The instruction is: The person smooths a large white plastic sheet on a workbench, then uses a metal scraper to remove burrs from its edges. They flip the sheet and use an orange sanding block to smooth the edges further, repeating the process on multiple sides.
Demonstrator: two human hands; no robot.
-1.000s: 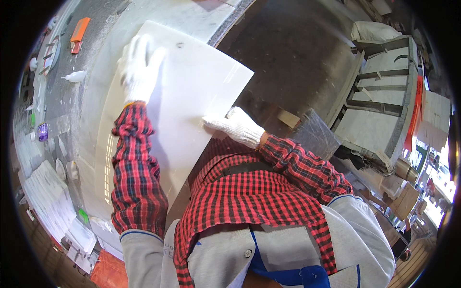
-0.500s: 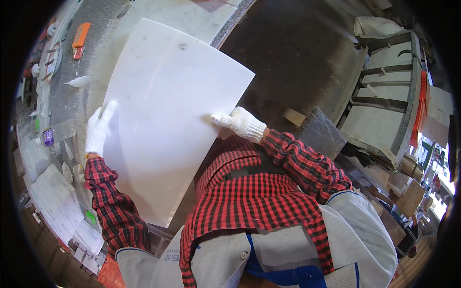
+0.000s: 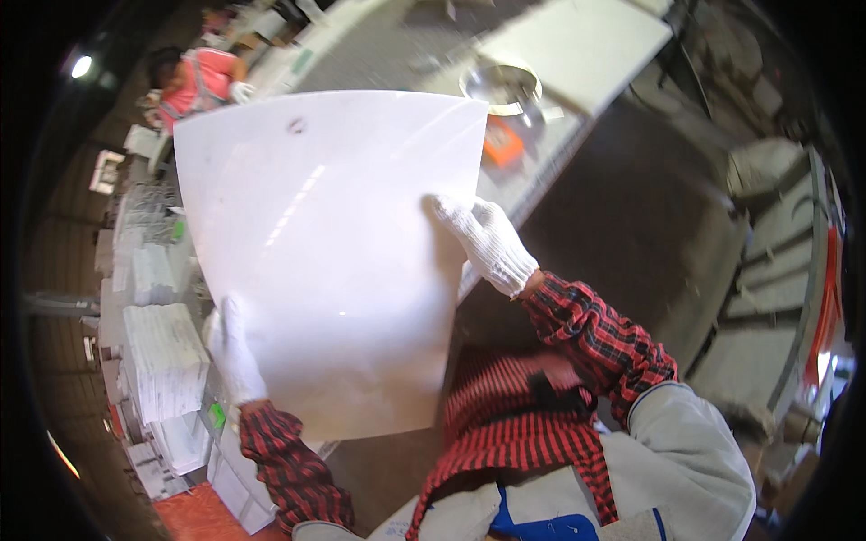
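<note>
A large white polished stone tile (image 3: 334, 207) with a small grey blemish near its far edge is held up in front of me, its glossy face catching light. My left hand (image 3: 236, 356), in a white knitted glove, grips the tile's left edge low down. My right hand (image 3: 487, 239), gloved the same way, holds the right edge, with the thumb on the face and the other fingers partly hidden behind. Behind the tile's far right corner, a round silvery ring (image 3: 502, 87) and an orange object (image 3: 502, 142) lie on the workbench (image 3: 577, 50).
Stacks of white tiles (image 3: 165, 356) stand at the left, with an orange-red sheet (image 3: 203, 512) below them. A co-worker in a pink top (image 3: 200, 86) is at the far left. At the right is a metal-framed rack with pale panels (image 3: 753, 293).
The tile has turned clockwise and been raised off the bench area, both hands keeping hold. My view has swung left, bringing the co-worker and tile stacks further into sight.
</note>
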